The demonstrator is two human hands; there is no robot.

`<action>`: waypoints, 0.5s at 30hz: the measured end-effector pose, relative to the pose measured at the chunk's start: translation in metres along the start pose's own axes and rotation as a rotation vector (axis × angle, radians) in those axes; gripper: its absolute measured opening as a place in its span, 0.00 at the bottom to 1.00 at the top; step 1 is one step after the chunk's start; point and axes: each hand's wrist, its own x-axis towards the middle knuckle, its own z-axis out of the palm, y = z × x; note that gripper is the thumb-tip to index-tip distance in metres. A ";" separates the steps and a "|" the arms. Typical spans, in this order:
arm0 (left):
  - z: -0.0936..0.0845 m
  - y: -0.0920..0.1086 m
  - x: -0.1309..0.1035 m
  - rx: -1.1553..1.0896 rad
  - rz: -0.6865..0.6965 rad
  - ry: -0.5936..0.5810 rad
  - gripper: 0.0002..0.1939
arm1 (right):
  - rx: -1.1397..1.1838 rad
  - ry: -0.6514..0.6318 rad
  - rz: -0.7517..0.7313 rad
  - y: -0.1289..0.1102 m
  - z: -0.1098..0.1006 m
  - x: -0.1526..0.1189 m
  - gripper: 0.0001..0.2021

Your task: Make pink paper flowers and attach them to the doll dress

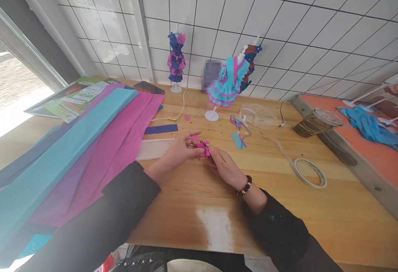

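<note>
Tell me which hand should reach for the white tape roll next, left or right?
The right hand, I think: the white tape roll lies on its side, and the left hand is farther away. Both look busy: the left pinches a pink piece, the right holds a small dark tool.

I have the table [180, 205] across most of my view, the wall [199, 10] behind it. Long paper sheets [77, 147] cover its left side, lying partly over a packet [56, 108] at upper left. Behind the table's middle, one dressed stand [176, 58] is left of centre; to its right, a second dressed stand [228, 83] sits before a third dressed stand [252, 58]. Mid-frame, I see a paper piece [205, 151] between the left hand [183, 149] and right hand [226, 166], a paper strip [161, 129] behind the left. A tape roll [317, 186] lies right, a cup [317, 123] behind it.
</note>
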 end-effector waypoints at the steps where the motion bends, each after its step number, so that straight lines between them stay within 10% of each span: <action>1: 0.000 0.000 0.000 0.000 0.001 0.000 0.36 | 0.002 0.004 -0.001 0.000 0.000 0.000 0.21; 15: -0.002 -0.003 0.001 0.003 -0.005 -0.024 0.35 | -0.007 0.011 -0.009 0.002 -0.001 0.000 0.20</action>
